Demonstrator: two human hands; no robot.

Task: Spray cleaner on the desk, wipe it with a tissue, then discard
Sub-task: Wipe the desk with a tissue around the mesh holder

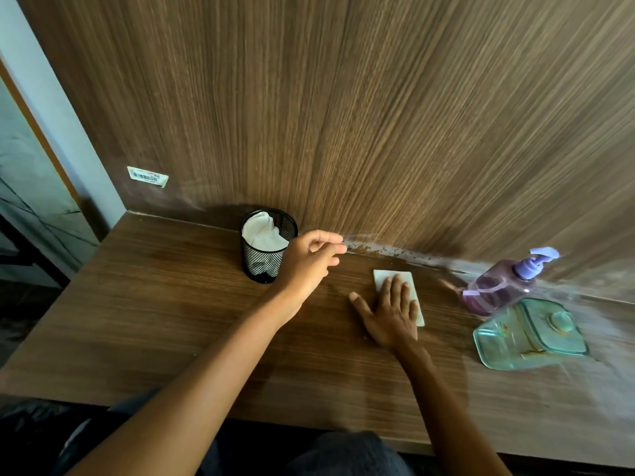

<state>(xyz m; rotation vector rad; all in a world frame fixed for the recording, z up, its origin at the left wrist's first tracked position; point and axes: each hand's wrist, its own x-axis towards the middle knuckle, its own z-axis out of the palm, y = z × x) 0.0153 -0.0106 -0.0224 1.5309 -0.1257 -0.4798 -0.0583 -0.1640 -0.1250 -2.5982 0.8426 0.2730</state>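
Observation:
A folded white tissue (381, 277) lies flat on the brown wooden desk (154, 304), and my right hand (390, 312) presses down on it with fingers spread. My left hand (314, 257) hovers above the desk beside a black mesh bin (266, 266), fingers loosely curled and holding nothing. The bin stands near the back wall and holds a crumpled white tissue (263, 231). A purple pump bottle of cleaner (501, 286) stands at the right by the wall.
A clear green plastic tissue box (529, 334) lies in front of the bottle. A wood panel wall (343, 115) rises behind the desk, with a barcode sticker (147, 176). The desk's left edge drops to a dark floor.

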